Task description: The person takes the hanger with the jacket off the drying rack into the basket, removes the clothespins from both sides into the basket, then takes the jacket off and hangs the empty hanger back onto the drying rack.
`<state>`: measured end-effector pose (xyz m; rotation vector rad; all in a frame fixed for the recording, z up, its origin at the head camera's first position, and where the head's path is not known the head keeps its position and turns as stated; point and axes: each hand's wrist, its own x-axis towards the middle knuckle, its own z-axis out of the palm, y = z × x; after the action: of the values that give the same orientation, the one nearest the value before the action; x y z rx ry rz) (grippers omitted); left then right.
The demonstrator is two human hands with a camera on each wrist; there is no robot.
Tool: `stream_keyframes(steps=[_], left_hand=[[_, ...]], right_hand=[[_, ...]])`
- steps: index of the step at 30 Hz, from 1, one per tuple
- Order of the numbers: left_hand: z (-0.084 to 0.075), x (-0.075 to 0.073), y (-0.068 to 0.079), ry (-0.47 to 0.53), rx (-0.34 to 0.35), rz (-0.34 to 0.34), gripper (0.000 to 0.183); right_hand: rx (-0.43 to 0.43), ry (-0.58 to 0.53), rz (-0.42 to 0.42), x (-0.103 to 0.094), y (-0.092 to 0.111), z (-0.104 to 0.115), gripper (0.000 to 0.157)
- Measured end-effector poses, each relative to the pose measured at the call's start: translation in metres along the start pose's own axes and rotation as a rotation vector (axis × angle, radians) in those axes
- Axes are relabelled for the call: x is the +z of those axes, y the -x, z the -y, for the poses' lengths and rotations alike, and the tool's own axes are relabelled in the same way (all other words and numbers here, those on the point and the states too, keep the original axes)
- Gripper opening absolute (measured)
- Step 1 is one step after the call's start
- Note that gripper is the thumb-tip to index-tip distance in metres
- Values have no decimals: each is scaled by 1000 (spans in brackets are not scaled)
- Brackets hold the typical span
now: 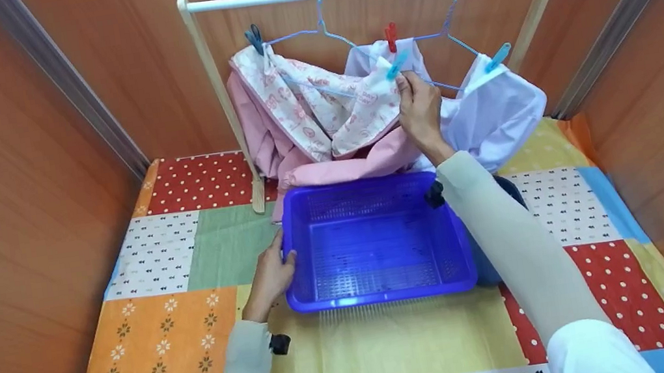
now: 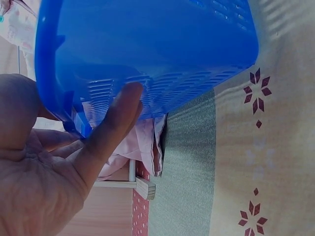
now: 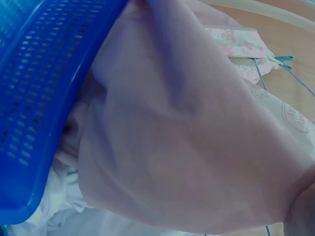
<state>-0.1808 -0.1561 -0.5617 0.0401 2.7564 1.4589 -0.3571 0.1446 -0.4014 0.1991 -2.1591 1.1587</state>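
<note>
My left hand (image 1: 273, 274) grips the left rim of a blue plastic basket (image 1: 381, 297), its thumb lying along the slotted wall in the left wrist view. Nothing lies in the basket. At the rack, my right hand (image 1: 421, 106) pinches the corner of a pink garment (image 1: 362, 165) with a white printed lining, just below a light blue clothespin (image 1: 397, 65). The garment hangs from a blue wire hanger (image 1: 319, 11), and a dark clothespin (image 1: 255, 39) holds its other corner. In the right wrist view the pink cloth (image 3: 187, 137) covers most of the picture.
A white garment (image 1: 493, 116) hangs to the right on a second hanger (image 1: 451, 14), with a red clothespin (image 1: 391, 37) and a blue clothespin (image 1: 497, 57). The rack's white bar (image 1: 251, 1) spans wooden legs. Behind the basket's right side a dark container (image 1: 486, 265) partly shows.
</note>
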Motion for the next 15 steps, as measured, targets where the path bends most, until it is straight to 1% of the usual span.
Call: stream_keyframes(steps=[10, 15], left_hand=[[1, 1, 0, 9, -7, 9, 60], [0, 0, 0, 8, -8, 10, 60]], right_hand=[[-37, -32, -11, -9, 1, 1, 33], [-52, -39, -36, -15, 5, 0, 33]])
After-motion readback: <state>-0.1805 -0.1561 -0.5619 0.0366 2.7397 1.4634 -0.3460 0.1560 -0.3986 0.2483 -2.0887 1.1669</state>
